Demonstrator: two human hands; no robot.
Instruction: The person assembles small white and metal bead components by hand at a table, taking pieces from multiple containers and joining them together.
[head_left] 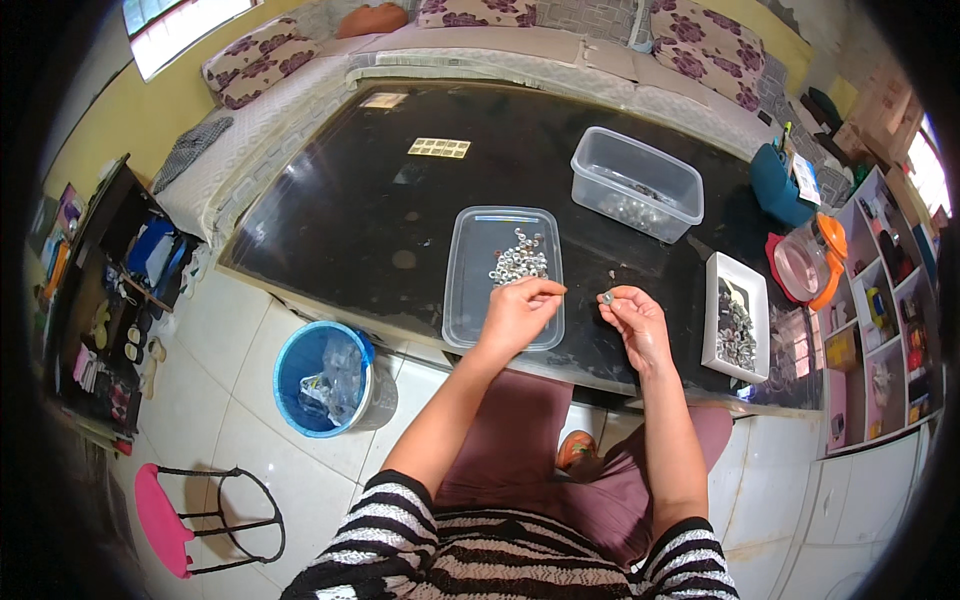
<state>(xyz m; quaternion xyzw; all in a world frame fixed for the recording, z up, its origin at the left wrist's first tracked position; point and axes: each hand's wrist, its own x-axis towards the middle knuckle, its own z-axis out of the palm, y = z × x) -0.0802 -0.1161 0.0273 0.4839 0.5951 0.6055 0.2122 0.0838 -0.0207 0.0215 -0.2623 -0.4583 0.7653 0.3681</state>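
Over the right side of a shallow clear plastic tray (455,290), my left hand (520,318) has its thumb and forefinger pressed together. Whatever may be in that pinch is too small to make out. To its right, my right hand (638,322) pinches a small silvery metal piece (605,298) above the dark table. A pile of small shiny ring-like metal parts (518,262) lies in the tray, just beyond my left hand. A thin light-blue stick (503,218) lies along the tray's far edge. Right of my right hand, a white box (712,310) holds many small grey metal parts (737,340).
A deep clear container (640,160) with small parts stands farther back on the table (330,190). A gold-coloured panel (439,148) lies at far left. At right are a teal holder (783,190) and an orange-lidded jug (808,262). A blue bin (285,375) stands left, below.
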